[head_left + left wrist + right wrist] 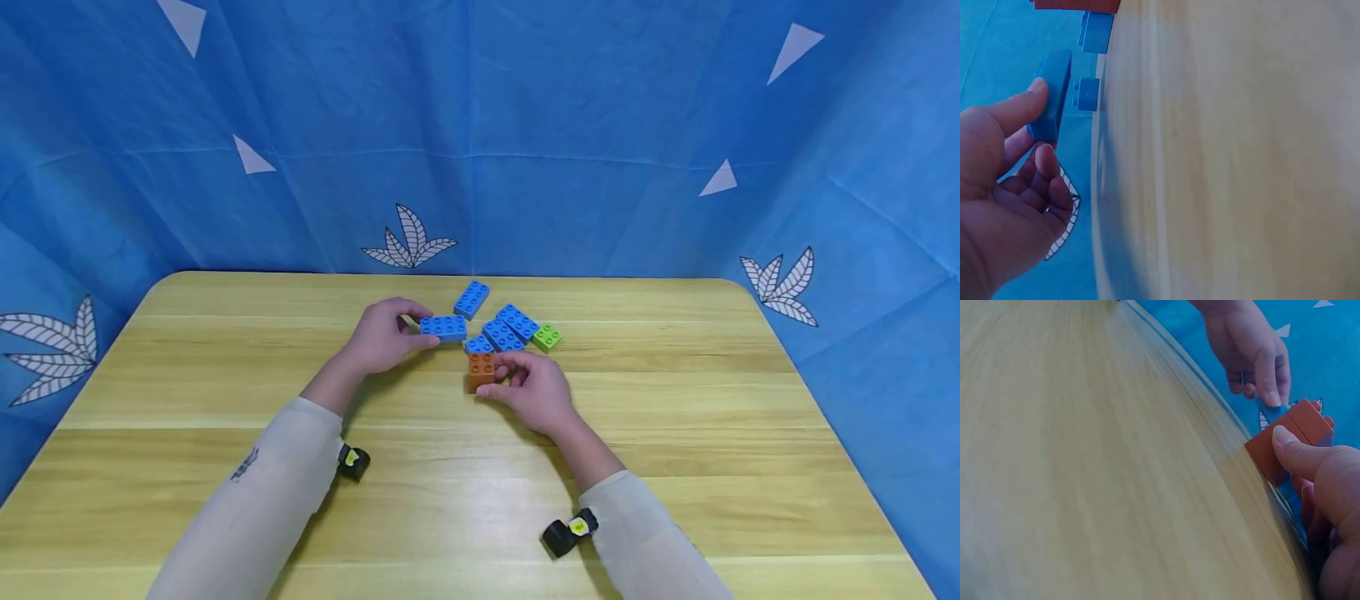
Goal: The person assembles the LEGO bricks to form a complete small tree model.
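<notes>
Pinched between thumb and fingers of my left hand (382, 336) is a long blue toy brick (442, 328), raised off the table in the left wrist view. My right hand (536, 390) grips an orange brick stack (481, 372); in the right wrist view a seam runs across this stack, with studs at its far end. The two hands are close together, the blue brick just left of and beyond the orange stack. Right behind the stack lies a smaller-looking blue brick (478, 344), partly hidden by it.
Two blue bricks (517, 322) lie side by side behind my right hand, with a small green brick (547, 337) to their right. Farther back is another blue brick (471, 300). The wooden table (225, 358) ends at a blue patterned cloth (525, 125).
</notes>
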The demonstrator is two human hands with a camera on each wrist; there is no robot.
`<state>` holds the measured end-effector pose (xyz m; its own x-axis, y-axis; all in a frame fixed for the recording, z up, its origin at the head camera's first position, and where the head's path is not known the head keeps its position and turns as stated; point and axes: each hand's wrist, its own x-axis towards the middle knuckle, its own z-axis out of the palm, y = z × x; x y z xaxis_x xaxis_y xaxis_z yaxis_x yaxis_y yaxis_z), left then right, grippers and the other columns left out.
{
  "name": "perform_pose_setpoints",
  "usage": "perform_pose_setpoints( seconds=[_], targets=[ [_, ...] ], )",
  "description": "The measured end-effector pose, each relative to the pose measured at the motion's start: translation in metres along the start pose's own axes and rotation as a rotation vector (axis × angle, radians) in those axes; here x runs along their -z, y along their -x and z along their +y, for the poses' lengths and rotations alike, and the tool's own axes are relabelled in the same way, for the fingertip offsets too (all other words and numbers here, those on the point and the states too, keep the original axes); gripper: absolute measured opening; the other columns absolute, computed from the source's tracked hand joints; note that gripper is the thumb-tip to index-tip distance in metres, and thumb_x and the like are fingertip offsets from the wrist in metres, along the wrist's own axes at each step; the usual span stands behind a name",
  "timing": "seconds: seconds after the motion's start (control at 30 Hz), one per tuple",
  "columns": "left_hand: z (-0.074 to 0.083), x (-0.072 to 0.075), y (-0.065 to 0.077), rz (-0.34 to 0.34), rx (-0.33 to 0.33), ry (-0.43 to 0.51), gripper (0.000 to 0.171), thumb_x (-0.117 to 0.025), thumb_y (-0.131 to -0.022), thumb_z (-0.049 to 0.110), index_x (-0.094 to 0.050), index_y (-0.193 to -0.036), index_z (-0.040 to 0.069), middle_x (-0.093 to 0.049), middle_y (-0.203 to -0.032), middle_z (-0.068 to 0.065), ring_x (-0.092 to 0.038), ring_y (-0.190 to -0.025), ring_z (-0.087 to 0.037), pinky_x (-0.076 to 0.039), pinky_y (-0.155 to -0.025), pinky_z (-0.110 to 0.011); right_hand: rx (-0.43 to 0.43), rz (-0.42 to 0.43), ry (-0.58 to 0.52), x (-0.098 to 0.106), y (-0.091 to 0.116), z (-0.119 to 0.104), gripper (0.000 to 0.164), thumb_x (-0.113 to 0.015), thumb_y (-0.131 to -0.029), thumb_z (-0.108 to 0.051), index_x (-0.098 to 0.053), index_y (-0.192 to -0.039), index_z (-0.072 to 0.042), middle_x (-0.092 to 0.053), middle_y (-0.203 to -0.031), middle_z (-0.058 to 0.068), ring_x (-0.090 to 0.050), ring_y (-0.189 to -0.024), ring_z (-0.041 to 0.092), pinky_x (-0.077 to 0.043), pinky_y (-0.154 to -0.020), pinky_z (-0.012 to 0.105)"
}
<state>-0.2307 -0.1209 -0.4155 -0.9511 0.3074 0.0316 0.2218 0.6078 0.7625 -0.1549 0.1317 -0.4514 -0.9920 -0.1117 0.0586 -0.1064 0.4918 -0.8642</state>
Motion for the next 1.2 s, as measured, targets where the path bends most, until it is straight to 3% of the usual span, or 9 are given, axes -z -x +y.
perform_pose_setpoints(
  seconds=[0.17,0.6,0.97,1.2],
  targets=[
    [0.007,0.003,0.011,0.021,-0.019,0.027,0.034,-0.081,-0.087,0.021,-0.07,-0.116,0.007,-0.061,-0.1,-0.008,-0.051,-0.074,-0.025,-0.045,-0.062,-0.037,-0.005,-0.001,-0.004,0.0,0.0,0.0,0.034,-0.089,-0.077,-0.024,-0.074,-0.106,-0.013,-0.066,-0.088,-0.004,-0.055,-0.071,0.019,-0.046,-0.062,0.031],
    [0.019,0.002,0.032,0.028,-0.056,0.069,0.031,-0.081,-0.087,0.021,-0.071,-0.114,0.009,-0.058,-0.09,-0.009,-0.05,-0.073,-0.024,-0.042,-0.062,-0.035,-0.007,-0.004,-0.003,0.0,0.001,-0.001,0.034,-0.089,-0.078,-0.025,-0.074,-0.107,-0.013,-0.066,-0.088,-0.003,-0.055,-0.071,0.019,-0.046,-0.063,0.031],
    [0.021,-0.001,0.038,-0.031,-0.1,0.083,0.028,-0.082,-0.086,0.019,-0.072,-0.112,0.012,-0.058,-0.087,-0.009,-0.051,-0.072,-0.025,-0.042,-0.061,-0.037,0.01,-0.011,0.01,-0.001,-0.001,0.001,0.036,-0.088,-0.079,-0.027,-0.074,-0.108,-0.012,-0.065,-0.088,-0.004,-0.055,-0.071,0.019,-0.046,-0.063,0.032],
    [0.024,0.001,0.042,-0.061,-0.182,0.059,0.03,-0.084,-0.083,0.017,-0.074,-0.111,0.011,-0.062,-0.093,-0.003,-0.051,-0.073,-0.022,-0.044,-0.063,-0.035,0.006,-0.007,0.016,0.0,0.001,-0.003,0.036,-0.087,-0.079,-0.026,-0.074,-0.11,-0.011,-0.066,-0.088,-0.004,-0.055,-0.071,0.019,-0.047,-0.063,0.032]
  ],
)
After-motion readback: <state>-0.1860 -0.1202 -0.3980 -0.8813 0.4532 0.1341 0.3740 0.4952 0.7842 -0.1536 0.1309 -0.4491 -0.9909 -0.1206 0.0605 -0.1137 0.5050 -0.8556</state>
